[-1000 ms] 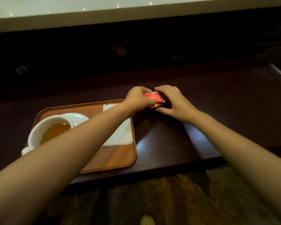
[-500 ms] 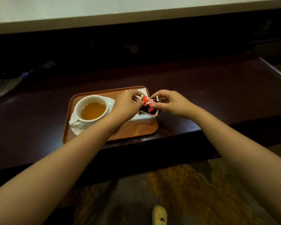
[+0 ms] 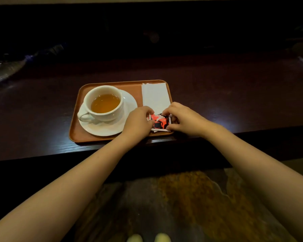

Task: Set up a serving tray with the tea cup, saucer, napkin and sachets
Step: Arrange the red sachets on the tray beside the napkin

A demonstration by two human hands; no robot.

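I see the tray [image 3: 73, 135] holding the cup [image 3: 103, 103] of tea on its saucer [image 3: 129, 102], napkin [image 3: 155, 96] at the far right. My left hand [image 3: 138, 124] and right hand [image 3: 184, 118] both pinch the sachets [image 3: 159, 122], low over the tray's near right corner. I judge only setting them down and letting go remains.

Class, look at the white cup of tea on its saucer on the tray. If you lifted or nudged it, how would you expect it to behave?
The tea cup looks like glazed ceramic, so probably rigid, breakable and fairly heavy for its size. It holds amber tea well up its sides, so a quick push would likely slop it. It sits on a smooth saucer, where it may slide rather than tip.
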